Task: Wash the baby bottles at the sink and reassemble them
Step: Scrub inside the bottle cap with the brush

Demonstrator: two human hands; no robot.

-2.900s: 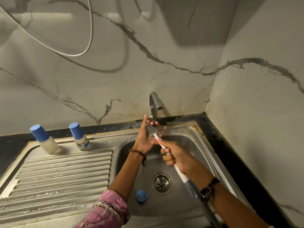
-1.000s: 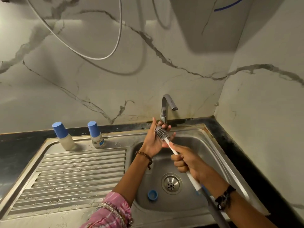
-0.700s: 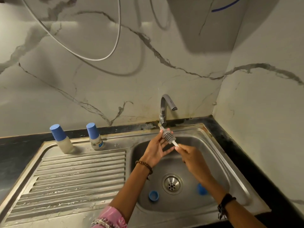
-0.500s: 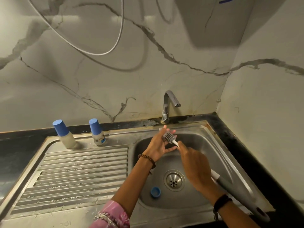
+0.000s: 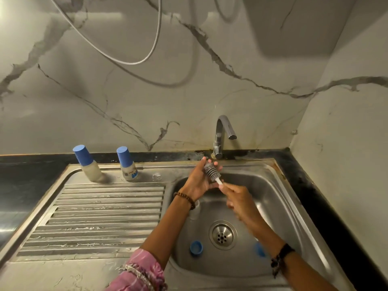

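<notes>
Looks pretty far along. Two baby bottles [image 5: 91,164] [image 5: 127,164] already capped in blue, standing at the back edge of the drainboard [image 5: 94,217] by the wall. Bottle brush [image 5: 212,172] up under the tap [image 5: 222,133], ribbed head cupped in the left hand [image 5: 198,181], white stem pinched by the right hand [image 5: 239,200] (blurry, so grip hard to read fully). Still loose in the sink [image 5: 294,206]: one blue cap [image 5: 196,247] left of the drain [image 5: 223,234], another blue piece [image 5: 260,249] right of it. So probably more washing and fitting left.
</notes>
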